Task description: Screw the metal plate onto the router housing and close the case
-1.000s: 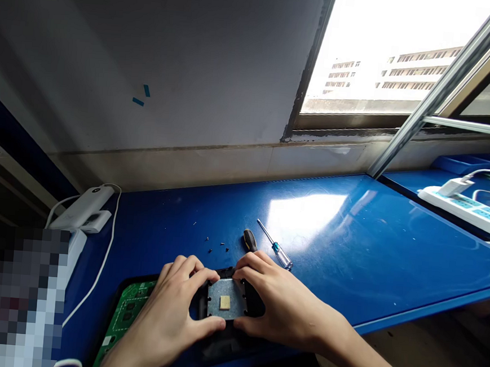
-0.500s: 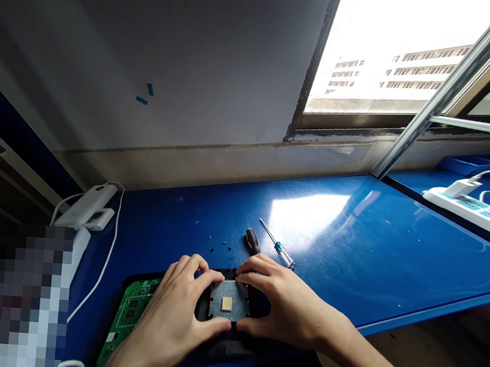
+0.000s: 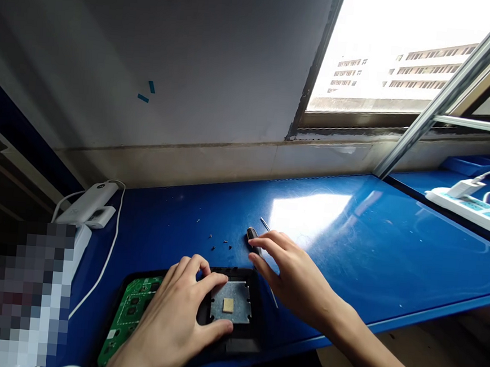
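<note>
A black device shell (image 3: 254, 331) lies at the near edge of the blue bench, with a green circuit board (image 3: 130, 313) in its left part and a grey metal plate (image 3: 231, 302) bearing a small tan pad. My left hand (image 3: 175, 319) rests on the shell, fingers spread around the left side of the plate, thumb below it. My right hand (image 3: 292, 275) hovers above the bench with fingers stretched out, fingertips touching the black-handled screwdriver (image 3: 251, 235). A thin blue-tipped screwdriver (image 3: 264, 224) lies partly hidden under that hand.
Several tiny black screws (image 3: 219, 242) lie scattered behind the shell. A white power bank with cable (image 3: 86, 205) sits at the left. A white power strip (image 3: 476, 210) lies far right. The wall and window rise behind the blue bench (image 3: 370, 255).
My right hand has left the metal plate and moved back and right to the screwdrivers. My left hand stays on the shell beside the plate.
</note>
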The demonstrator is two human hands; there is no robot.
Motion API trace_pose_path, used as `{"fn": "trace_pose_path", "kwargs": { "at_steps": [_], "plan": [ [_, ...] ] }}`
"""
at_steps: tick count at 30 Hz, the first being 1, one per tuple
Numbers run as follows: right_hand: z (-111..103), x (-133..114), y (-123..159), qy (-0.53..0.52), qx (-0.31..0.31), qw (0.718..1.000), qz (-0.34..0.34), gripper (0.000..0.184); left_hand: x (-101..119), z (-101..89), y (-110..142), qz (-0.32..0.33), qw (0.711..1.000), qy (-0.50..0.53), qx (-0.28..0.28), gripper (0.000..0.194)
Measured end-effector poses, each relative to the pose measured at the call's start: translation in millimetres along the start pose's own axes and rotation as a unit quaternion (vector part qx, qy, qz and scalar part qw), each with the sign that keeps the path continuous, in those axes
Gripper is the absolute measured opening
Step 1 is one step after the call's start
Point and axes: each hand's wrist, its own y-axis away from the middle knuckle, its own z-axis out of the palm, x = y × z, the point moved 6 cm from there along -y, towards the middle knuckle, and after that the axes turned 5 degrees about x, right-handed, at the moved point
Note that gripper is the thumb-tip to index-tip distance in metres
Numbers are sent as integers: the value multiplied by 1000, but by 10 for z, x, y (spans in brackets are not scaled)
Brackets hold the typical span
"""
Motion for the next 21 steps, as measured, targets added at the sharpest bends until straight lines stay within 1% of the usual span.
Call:
{"fn": "trace_pose_path", "kwargs": {
  "at_steps": [3,7,11,17,19,21],
  "plan": [
    [22,23,-157,49,-14,998,37,29,-4,8,-3,4,1000,-6,1,45],
    [113,28,-346,107,-41,990,87,30,-16,19,-11,9,1000,-16,4,44],
    [178,29,-435,147,-64,979,125,26,-32,40,-7,14,1000,-15,10,46],
    [247,117,-431,146,-92,976,132,23,-78,83,15,5,1000,-10,19,48],
    [257,150,-433,132,-92,978,131,22,-84,93,15,9,1000,-12,21,49],
    [243,168,-456,111,-77,982,131,25,-85,102,12,21,999,-17,22,49]
  ]
}}
